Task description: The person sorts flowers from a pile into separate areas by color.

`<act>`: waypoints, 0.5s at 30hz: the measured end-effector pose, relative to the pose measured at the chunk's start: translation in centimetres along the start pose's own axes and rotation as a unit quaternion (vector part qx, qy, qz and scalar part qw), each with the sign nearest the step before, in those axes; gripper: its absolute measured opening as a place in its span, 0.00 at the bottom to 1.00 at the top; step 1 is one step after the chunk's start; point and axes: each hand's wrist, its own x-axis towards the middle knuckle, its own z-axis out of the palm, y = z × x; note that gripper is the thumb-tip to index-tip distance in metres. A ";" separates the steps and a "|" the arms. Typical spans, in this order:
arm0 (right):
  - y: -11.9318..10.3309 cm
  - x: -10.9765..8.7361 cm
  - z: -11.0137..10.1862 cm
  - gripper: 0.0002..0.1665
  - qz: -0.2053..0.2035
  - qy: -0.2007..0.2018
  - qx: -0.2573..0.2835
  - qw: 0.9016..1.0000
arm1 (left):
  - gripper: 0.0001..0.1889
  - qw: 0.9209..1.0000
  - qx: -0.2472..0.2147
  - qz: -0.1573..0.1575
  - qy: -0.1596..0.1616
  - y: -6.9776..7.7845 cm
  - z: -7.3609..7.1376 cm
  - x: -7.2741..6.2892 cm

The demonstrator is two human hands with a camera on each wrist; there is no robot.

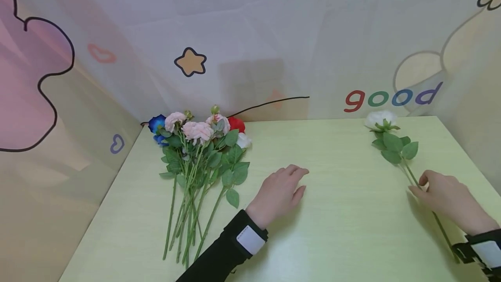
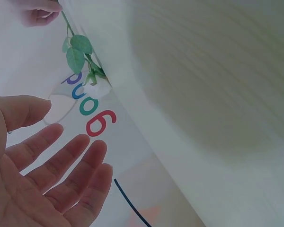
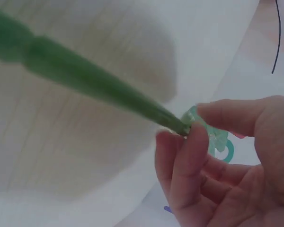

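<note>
At the right of the head view my right hand (image 1: 450, 197) pinches the green stem of a white artificial rose (image 1: 381, 120) between thumb and fingers. Its bloom points to the back of the table, and the stem's lower end runs under my wrist. Close up in the right wrist view, the thick stem (image 3: 99, 90) passes between the fingertips. My left hand (image 1: 278, 193) hovers over the middle of the table with relaxed fingers and nothing in it. Left of that hand lies a bunch of artificial flowers (image 1: 197, 132), with pink, blue, red and white blooms and long green stems.
The pale wooden table (image 1: 325, 229) meets a printed cloth backdrop (image 1: 250, 25) at its back edge. Cloth also rises along the left and right sides. Colourful letters spelling "good" (image 1: 393, 98) are printed behind the white rose.
</note>
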 end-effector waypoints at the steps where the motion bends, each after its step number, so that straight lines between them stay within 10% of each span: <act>1: 0.0 0.2 0.1 0.20 -0.002 0.004 0.001 1.000 | 0.19 1.000 0.000 0.000 0.000 0.0 0.0 0.0; 15: 1.7 0.5 -0.3 0.19 0.006 -0.029 0.062 0.998 | 0.20 1.000 -0.003 -0.019 -0.009 -0.4 -0.2 -0.4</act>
